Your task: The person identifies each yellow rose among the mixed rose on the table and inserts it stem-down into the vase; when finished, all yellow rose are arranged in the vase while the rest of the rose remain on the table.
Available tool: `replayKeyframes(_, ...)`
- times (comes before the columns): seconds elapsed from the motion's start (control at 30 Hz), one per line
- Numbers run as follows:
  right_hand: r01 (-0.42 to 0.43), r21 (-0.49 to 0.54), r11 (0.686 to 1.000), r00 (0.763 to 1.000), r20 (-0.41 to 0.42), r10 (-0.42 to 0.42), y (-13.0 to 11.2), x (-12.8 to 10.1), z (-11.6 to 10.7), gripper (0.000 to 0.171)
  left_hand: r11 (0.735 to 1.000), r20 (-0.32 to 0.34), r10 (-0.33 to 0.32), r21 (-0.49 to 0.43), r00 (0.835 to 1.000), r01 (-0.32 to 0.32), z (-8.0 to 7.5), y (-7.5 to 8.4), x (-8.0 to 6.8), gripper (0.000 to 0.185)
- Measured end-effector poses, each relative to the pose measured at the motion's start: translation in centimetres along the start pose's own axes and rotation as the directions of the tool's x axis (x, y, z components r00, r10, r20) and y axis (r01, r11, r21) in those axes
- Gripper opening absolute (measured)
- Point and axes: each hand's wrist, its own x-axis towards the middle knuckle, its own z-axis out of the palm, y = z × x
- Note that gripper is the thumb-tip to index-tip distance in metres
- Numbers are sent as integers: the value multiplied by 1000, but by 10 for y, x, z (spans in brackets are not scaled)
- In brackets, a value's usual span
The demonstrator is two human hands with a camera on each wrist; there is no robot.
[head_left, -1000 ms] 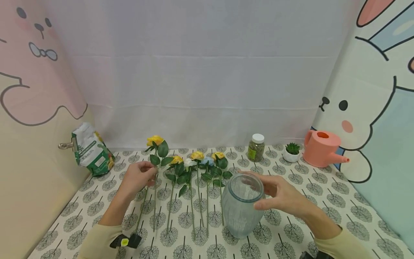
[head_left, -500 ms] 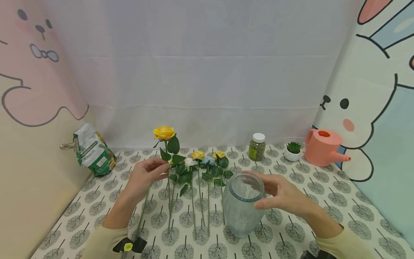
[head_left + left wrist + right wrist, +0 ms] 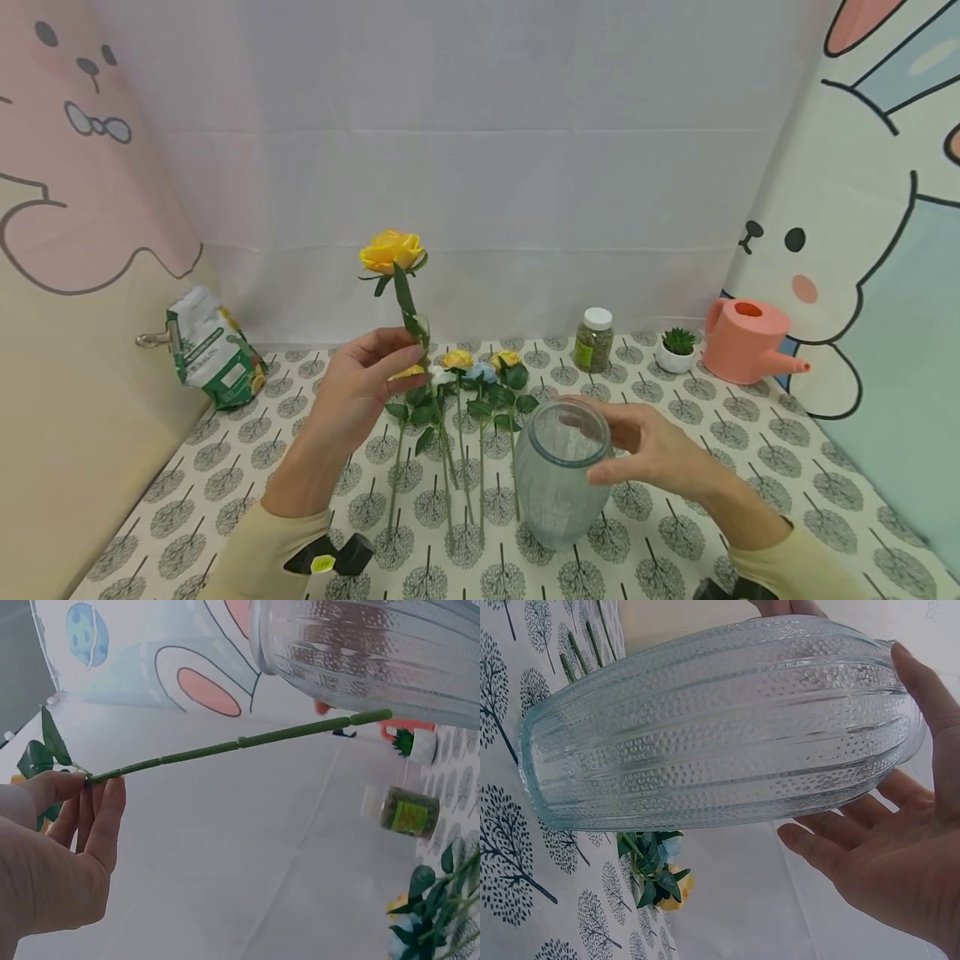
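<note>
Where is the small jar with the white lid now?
In the head view, the small jar with the white lid stands at the table's back, right of centre, left of the little potted succulent.

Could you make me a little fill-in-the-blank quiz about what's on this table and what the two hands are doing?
1. The left hand holds up a rose whose bloom is ____.
2. The right hand grips the rim of a glass ____.
3. The watering can at the back right is ____ in colour.
4. The small jar beside the potted plant has a ____ lid.

Missing words: yellow; vase; pink; white
</note>
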Motion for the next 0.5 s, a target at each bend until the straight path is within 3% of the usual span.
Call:
replayKeyframes(0.23, 2, 1, 1000, 1000, 3, -2, -3, 0, 0, 73, 990, -83, 84, -105, 993, -93, 33, 23, 10, 21)
replayKeyframes(0.5, -5, -13, 1000, 1000, -9, 5, -2, -1, -1, 73, 959, -70, 190, -200, 979, -201, 61, 46, 16, 12)
